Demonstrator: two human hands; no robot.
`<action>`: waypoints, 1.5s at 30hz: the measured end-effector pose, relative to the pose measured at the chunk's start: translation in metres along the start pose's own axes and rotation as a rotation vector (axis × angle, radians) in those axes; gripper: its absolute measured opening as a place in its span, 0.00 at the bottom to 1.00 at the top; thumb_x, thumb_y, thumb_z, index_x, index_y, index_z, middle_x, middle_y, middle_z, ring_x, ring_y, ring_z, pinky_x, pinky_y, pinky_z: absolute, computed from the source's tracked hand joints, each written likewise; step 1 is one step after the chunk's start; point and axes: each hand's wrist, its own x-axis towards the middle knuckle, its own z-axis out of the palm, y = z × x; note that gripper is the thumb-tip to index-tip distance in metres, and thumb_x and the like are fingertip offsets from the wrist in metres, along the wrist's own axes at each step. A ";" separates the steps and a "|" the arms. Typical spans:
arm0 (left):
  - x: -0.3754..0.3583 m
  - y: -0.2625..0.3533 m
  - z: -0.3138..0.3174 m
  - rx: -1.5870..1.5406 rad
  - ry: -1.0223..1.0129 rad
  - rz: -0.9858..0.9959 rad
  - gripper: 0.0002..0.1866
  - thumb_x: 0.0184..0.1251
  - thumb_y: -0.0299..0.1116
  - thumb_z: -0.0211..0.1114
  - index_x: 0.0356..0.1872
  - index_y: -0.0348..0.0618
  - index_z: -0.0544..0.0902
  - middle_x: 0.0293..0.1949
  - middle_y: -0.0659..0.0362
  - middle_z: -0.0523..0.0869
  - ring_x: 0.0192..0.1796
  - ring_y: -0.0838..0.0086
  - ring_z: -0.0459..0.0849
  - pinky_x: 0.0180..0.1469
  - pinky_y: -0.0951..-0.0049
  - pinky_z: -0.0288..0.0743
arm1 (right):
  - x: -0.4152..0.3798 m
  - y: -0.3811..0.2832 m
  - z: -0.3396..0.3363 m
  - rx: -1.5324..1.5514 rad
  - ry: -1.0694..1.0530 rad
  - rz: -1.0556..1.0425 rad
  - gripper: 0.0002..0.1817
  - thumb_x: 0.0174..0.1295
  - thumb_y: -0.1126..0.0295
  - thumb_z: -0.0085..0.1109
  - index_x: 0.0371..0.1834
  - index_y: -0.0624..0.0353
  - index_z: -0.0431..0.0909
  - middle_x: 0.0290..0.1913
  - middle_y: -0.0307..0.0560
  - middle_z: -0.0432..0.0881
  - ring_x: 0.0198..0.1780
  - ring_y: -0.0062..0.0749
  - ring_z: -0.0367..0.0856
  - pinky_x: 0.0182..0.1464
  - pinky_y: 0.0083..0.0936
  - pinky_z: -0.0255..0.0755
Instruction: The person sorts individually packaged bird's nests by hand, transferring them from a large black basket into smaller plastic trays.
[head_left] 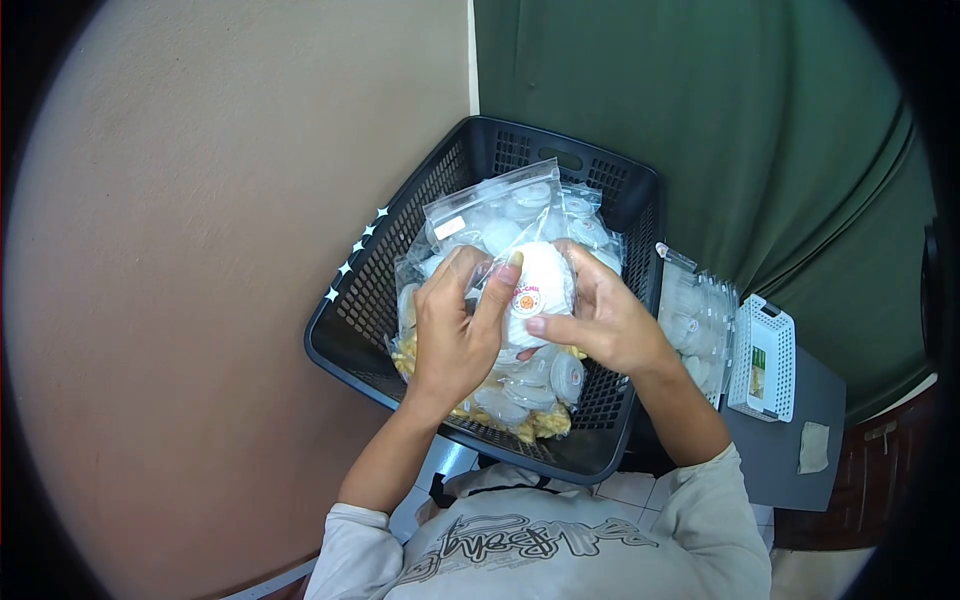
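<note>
Handling white packet [544,284], maybe bagged: left hand [456,325] grips 9 o'clock, right hand [608,320] grips 3; next needs steady pinch.

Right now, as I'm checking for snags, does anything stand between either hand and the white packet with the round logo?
Nothing visible does. The left hand and right hand both hold the white packet, thumbs on its front; clear bags in the black plastic basket lie beneath.
</note>
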 end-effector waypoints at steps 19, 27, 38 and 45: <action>-0.012 0.005 0.013 -0.095 0.068 -0.089 0.12 0.81 0.30 0.58 0.34 0.35 0.77 0.27 0.67 0.72 0.31 0.84 0.67 0.31 0.75 0.61 | -0.029 0.022 0.004 -0.078 0.129 -0.116 0.44 0.58 0.78 0.75 0.76 0.66 0.58 0.61 0.49 0.74 0.62 0.29 0.76 0.63 0.27 0.75; -0.026 0.031 0.039 -0.017 -0.213 0.072 0.10 0.61 0.24 0.73 0.42 0.31 0.86 0.37 0.55 0.87 0.40 0.71 0.85 0.46 0.73 0.76 | -0.104 -0.060 -0.053 -0.798 0.351 -0.412 0.49 0.50 0.55 0.83 0.74 0.62 0.68 0.63 0.59 0.80 0.58 0.47 0.83 0.58 0.39 0.79; -0.094 0.098 0.164 -0.363 -0.398 -0.296 0.35 0.56 0.19 0.76 0.67 0.31 0.75 0.58 0.46 0.83 0.54 0.62 0.87 0.44 0.71 0.85 | -0.230 -0.145 -0.115 -0.777 0.634 -0.138 0.07 0.64 0.84 0.61 0.42 0.67 0.85 0.34 0.45 0.86 0.29 0.21 0.82 0.27 0.18 0.74; -0.120 0.075 0.149 -0.379 -0.181 -0.191 0.26 0.67 0.23 0.65 0.66 0.29 0.73 0.51 0.40 0.86 0.47 0.60 0.89 0.47 0.66 0.85 | -0.269 -0.078 -0.211 -0.890 0.803 0.273 0.09 0.66 0.81 0.56 0.42 0.66 0.87 0.38 0.52 0.88 0.34 0.32 0.86 0.31 0.26 0.79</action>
